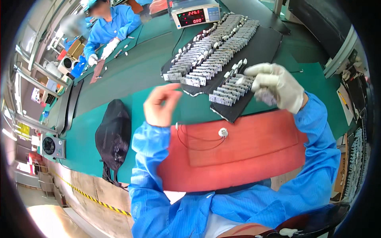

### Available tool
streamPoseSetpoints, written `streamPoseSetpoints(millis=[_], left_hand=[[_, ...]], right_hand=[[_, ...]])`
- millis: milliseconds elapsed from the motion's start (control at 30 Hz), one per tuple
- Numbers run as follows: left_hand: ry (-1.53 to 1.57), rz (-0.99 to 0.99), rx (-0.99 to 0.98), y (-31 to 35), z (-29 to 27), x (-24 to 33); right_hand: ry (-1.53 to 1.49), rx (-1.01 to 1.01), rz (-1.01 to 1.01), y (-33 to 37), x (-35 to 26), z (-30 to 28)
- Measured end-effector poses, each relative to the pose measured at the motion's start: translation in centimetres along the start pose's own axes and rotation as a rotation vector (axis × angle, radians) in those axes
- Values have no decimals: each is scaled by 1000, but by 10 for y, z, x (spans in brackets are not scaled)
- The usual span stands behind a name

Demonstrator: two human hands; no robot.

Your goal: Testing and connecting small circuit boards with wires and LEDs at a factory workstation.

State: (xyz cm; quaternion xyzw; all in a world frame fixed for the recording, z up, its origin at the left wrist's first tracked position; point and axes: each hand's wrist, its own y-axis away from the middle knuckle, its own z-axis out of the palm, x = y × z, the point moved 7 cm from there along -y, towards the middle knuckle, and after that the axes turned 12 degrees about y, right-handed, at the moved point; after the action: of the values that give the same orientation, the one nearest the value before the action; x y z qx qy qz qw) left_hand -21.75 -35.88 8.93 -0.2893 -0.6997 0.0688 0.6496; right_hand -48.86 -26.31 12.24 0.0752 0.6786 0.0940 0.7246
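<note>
My bare left hand (158,105) is raised over the near edge of the green table, thumb and fingers curled into a pinch. Whatever may be between its tips is too small to see. My right hand (276,85), in a white glove, hovers at the right end of a short row of small grey modules (226,95). Its fingers are bent together, and what they hold is unclear. On the red mat (238,166) in front of me lies a round white plug (223,132) with thin dark wires looping left to a small white connector (177,126).
Long rows of similar modules (210,55) stand on a black sheet (270,43). Behind them is a meter with red digits (194,16). A black mesh bag (114,133) lies left, a small fan unit (52,146) farther left. A co-worker (115,23) works at the far left.
</note>
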Motion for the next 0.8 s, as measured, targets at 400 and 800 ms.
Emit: streamPoseSetpoints(millis=[400,800], left_hand=[[517,-528,-390,51,91,-6],[282,-266,-219,66,100,-1]], right_hand=[[-170,-355,-126,19,33,65],[1080,176,-725,37,37,10]])
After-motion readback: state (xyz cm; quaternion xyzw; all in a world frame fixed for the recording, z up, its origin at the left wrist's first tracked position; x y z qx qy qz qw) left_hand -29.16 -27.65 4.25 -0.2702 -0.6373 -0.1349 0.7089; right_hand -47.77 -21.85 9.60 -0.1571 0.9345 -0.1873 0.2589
